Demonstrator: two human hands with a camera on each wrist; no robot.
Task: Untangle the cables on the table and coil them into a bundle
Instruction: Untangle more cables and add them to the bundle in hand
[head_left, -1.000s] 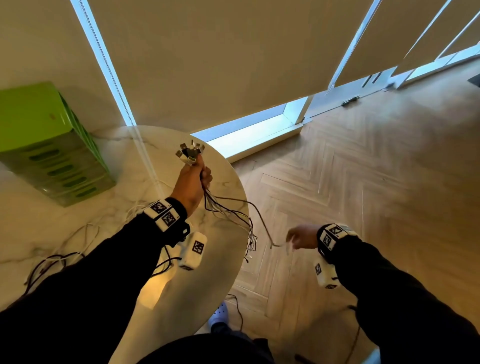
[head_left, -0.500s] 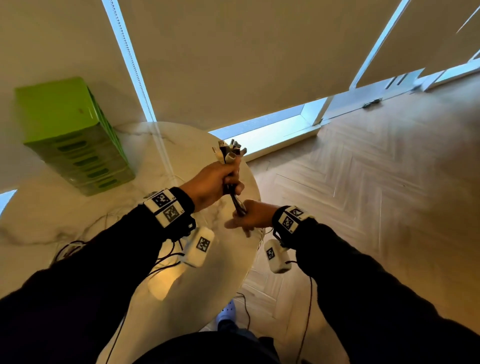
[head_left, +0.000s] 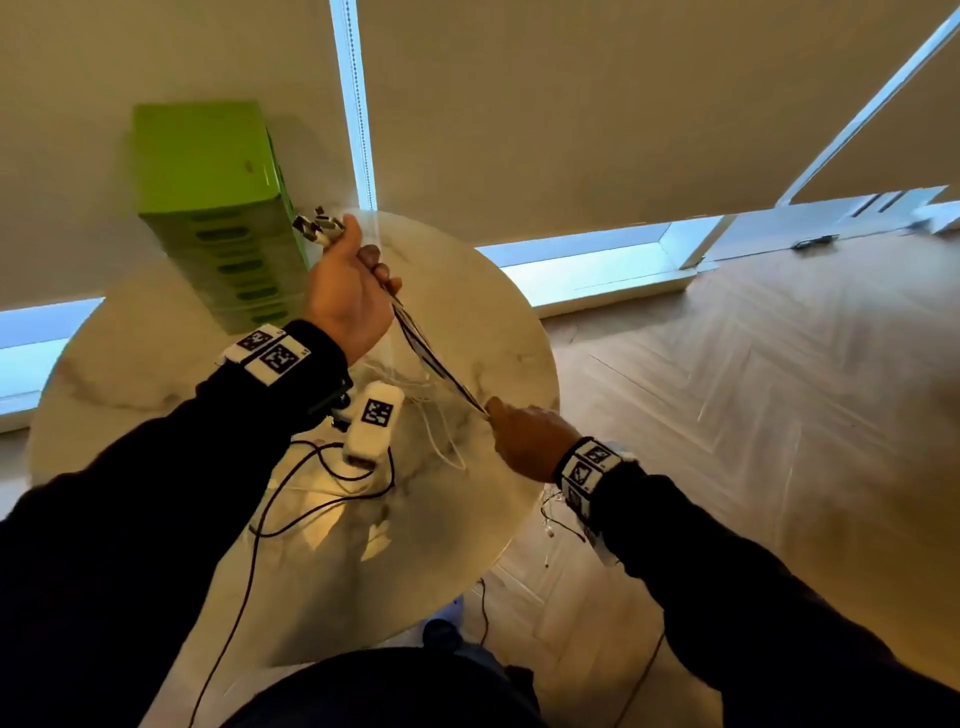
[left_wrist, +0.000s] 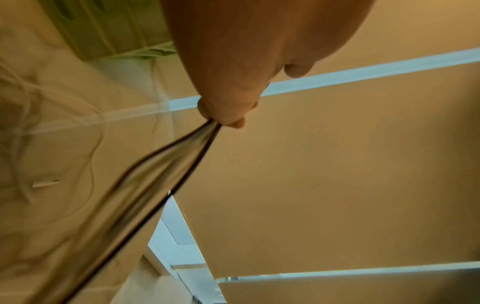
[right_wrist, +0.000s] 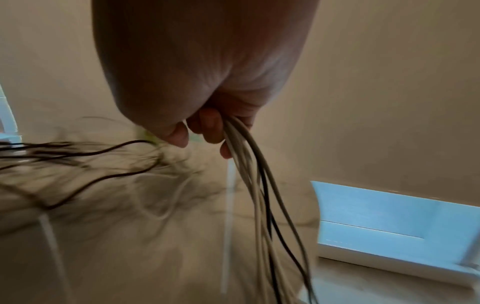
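Observation:
A bunch of thin black and white cables (head_left: 431, 353) runs taut between my two hands above the round marble table (head_left: 467, 291). My left hand (head_left: 347, 291) is raised and grips the bunch near its plug ends (head_left: 318, 226), which stick out above the fist. My right hand (head_left: 524, 441) sits lower at the table's right edge with its fingers curled round the same cables (right_wrist: 249, 164). The left wrist view shows the dark strands (left_wrist: 166, 176) leaving my curled fingers (left_wrist: 228, 115). Loose white cable (head_left: 441, 436) and black tails (head_left: 558, 519) hang below.
A tall green box (head_left: 218, 208) stands at the table's back left, close to my left hand. A black lead (head_left: 311, 499) from the wrist camera lies on the table's front. Wooden floor (head_left: 753, 389) spreads out to the right, window blinds behind.
My left hand has lifted the plug ends up and back. My right hand, just under it half a second ago, has slid down and right along the cables, drawing them straight.

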